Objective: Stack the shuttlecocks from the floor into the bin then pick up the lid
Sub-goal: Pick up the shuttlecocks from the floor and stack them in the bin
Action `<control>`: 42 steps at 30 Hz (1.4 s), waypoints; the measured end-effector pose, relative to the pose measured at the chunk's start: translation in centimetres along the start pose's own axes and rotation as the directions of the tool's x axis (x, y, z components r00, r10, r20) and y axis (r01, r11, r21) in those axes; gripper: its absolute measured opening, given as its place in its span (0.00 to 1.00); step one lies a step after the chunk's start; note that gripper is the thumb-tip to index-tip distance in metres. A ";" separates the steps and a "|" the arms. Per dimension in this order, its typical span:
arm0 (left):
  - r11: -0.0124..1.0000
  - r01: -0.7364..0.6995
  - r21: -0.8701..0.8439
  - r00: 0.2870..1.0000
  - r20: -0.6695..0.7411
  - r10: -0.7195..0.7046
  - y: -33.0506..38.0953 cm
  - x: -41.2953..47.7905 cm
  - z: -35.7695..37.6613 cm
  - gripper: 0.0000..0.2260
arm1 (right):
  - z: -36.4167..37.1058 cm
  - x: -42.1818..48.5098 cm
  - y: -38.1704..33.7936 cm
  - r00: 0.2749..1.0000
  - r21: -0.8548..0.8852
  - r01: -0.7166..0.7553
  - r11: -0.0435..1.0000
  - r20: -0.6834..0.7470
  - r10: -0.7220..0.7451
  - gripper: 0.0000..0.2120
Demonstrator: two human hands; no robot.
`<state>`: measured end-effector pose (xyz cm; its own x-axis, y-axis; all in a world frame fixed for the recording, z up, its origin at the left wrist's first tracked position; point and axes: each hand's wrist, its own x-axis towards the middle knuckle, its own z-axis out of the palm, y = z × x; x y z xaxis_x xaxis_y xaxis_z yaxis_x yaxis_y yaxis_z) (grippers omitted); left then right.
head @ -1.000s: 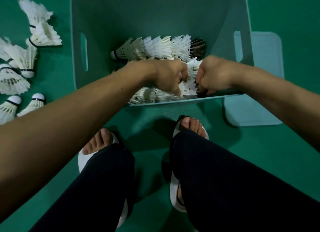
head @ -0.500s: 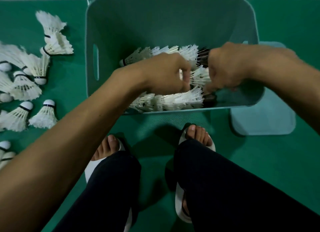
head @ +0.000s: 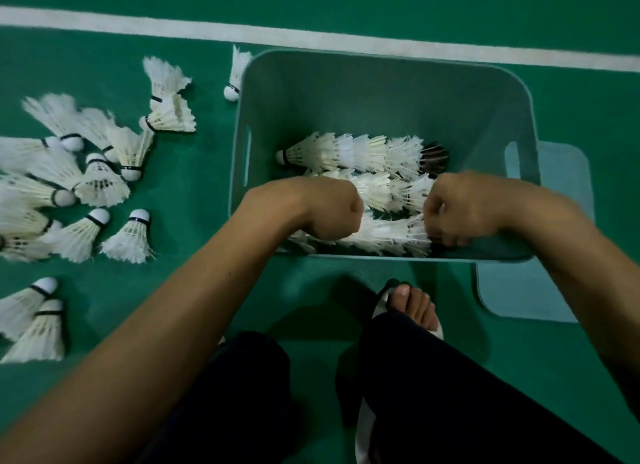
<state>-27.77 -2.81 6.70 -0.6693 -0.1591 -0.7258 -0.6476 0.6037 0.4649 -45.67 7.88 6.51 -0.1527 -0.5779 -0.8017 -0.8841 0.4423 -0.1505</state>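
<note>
Shuttlecocks (head: 356, 152), featherlight, brittle-skirted! Left hand (head: 322, 211) and right hand (head: 460, 211) both curl round the nearest row (head: 388, 235) in the bin (head: 381, 93). I'd grip the corks, gently.

Matt plas. bin (head: 381, 93), feather shuttlecocks (head: 346, 152)

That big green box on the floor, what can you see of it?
The bin is a teal tub, plastic by its look, rectangular with rounded corners and open on top, a slot handle cut in each short wall. It stands upright on the green floor near a white line. Rows of nested shuttlecocks lie inside, and the left hand and right hand reach in at its near wall.
</note>
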 end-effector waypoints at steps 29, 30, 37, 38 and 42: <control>0.660 0.308 -0.685 0.097 -0.667 -0.739 -23.6 -11.6 8.7 0.09 | -6.6 15.2 -32.9 0.967 0.530 0.212 0.821 -0.235 -0.098 0.16; 0.701 0.319 -0.638 0.110 -0.710 -0.696 -24.3 -11.3 8.3 0.08 | -6.8 15.9 -33.3 0.968 0.530 0.211 0.821 -0.231 -0.100 0.15; 0.733 0.393 -0.556 0.294 -0.679 -0.673 -28.0 -8.0 5.3 0.09 | -6.9 17.0 -34.3 0.943 0.443 0.285 0.850 -0.289 -0.166 0.02; 0.729 0.390 -0.562 0.266 -0.689 -0.674 -27.9 -7.8 5.0 0.08 | -7.2 16.3 -34.0 0.931 0.453 0.308 0.837 -0.324 -0.167 0.03; 0.706 0.256 -0.660 0.121 -0.703 -0.701 -24.7 -7.9 4.3 0.07 | -9.4 10.6 -31.0 0.776 0.480 0.554 0.680 -0.594 -0.212 0.18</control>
<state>-4.92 -13.14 -1.27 0.1169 -0.9915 -0.0569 -0.8691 -0.1299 0.4773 -24.04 -18.38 8.11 -0.1932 -0.9497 -0.2463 -0.4738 0.3102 -0.8242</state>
